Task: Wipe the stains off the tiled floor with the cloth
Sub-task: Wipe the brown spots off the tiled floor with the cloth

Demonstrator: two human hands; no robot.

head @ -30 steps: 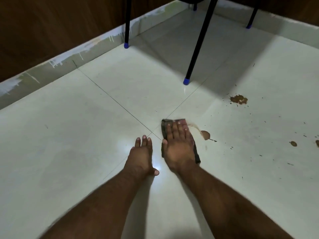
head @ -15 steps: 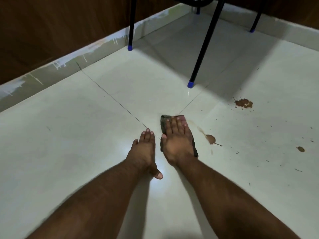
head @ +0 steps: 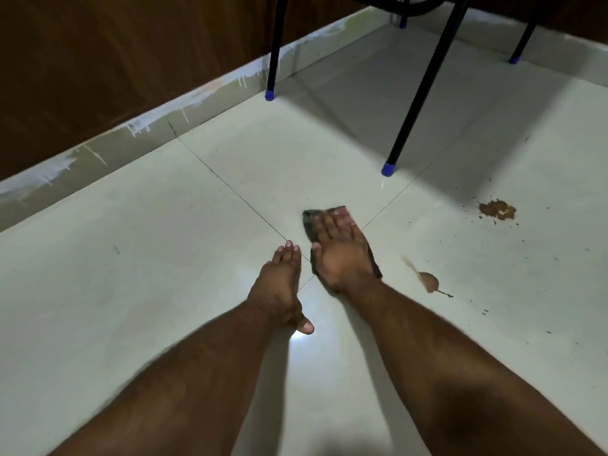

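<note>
Wiping step under way on tiled floor (head: pixel 164 291). Right hand (head: pixel 342 251) pressed flat, fingers together, on dark cloth (head: pixel 308 222) at the tile joint. Left hand (head: pixel 279 287) flat on bare tile just beside, fingers together, holding nothing. Brown stain (head: pixel 429 282) near, right of cloth; larger stain (head: pixel 497 209) farther off. Next move likely called for sliding cloth rightward.

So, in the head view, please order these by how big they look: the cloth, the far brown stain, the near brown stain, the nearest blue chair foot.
1. cloth, partly under the right hand
2-3. far stain and near stain, about alike
4. chair foot
</note>
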